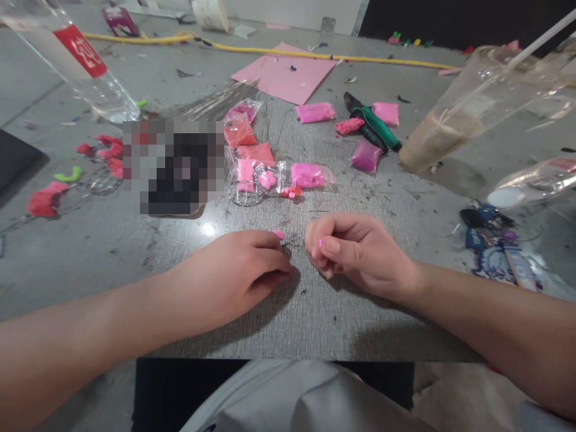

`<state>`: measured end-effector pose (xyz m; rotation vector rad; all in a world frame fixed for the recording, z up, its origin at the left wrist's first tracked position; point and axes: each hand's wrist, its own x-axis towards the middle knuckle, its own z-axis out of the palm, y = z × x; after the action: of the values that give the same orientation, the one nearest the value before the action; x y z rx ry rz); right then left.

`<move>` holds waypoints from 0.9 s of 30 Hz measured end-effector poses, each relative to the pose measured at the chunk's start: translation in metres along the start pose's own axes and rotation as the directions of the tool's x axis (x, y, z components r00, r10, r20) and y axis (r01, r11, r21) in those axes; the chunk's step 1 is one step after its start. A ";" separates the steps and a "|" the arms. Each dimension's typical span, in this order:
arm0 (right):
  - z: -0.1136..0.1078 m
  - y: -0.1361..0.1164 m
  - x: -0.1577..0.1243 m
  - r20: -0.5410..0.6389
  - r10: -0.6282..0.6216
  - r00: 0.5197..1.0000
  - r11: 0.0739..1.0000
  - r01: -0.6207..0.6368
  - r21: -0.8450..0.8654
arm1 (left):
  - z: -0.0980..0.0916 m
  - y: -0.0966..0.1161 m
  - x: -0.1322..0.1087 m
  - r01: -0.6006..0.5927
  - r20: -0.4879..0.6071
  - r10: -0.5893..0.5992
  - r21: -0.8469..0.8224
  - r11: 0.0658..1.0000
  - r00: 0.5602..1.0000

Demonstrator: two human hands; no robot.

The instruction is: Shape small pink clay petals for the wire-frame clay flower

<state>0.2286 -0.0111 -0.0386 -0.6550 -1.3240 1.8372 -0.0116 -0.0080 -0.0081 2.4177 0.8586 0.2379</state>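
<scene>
My left hand (245,267) rests low over the grey table with its fingers curled together and pointing down. A small piece of bright pink clay (279,234) shows just beyond its fingers; whether they grip it or it lies on the table is hidden. To the right, my right hand (355,252) is curled closed, its thumb pressed against the fingers on a tiny pink bit of clay (320,243). Ahead of both hands lie clear packets of soft clay, among them a pink packet (310,175) and an orange-red packet (240,133). Small red and pink scraps (291,192) sit nearby.
Green-handled pliers (375,127) lie among more packets. A plastic cup (443,129) with brown drink and a straw stands at right; a bottle (96,75) at left. Also about are thin wires (211,105), pink paper (292,72), a yellow cord (288,53) and a blurred-out dark object (182,171).
</scene>
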 end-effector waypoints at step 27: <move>0.016 -0.011 -0.005 0.236 -0.340 0.910 0.784 0.413 -0.463 | -0.013 0.012 0.006 0.083 -0.066 -0.281 -0.870 0.487 0.957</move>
<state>0.2226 -0.0222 -0.0235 -0.4736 -1.9090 1.2255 -0.0045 -0.0061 0.0094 1.3353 0.7997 0.6669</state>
